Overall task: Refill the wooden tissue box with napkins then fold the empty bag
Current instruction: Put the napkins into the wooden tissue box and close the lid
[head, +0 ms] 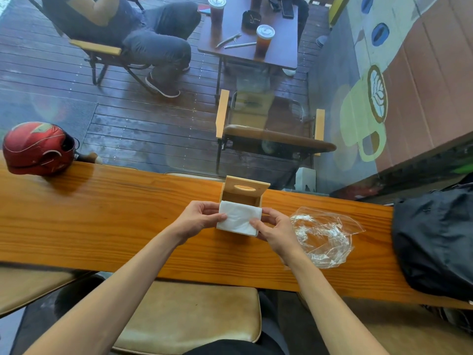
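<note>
A stack of white napkins [239, 218] sits at the mouth of the wooden tissue box [242, 194], whose hinged lid with an oval slot stands open at the back. My left hand [198, 217] grips the stack's left end, thumb on top. Holding the right end is my right hand [275, 230], with its thumb pressed on the napkins' front corner. The empty clear plastic bag [323, 235] lies crumpled on the wooden counter [115, 221], just right of my right hand.
A red helmet [38, 148] rests at the counter's far left. A black backpack [435, 239] covers the right end. Beyond the glass are a chair, a table with drinks and a seated person. A padded stool [194, 316] is below the counter.
</note>
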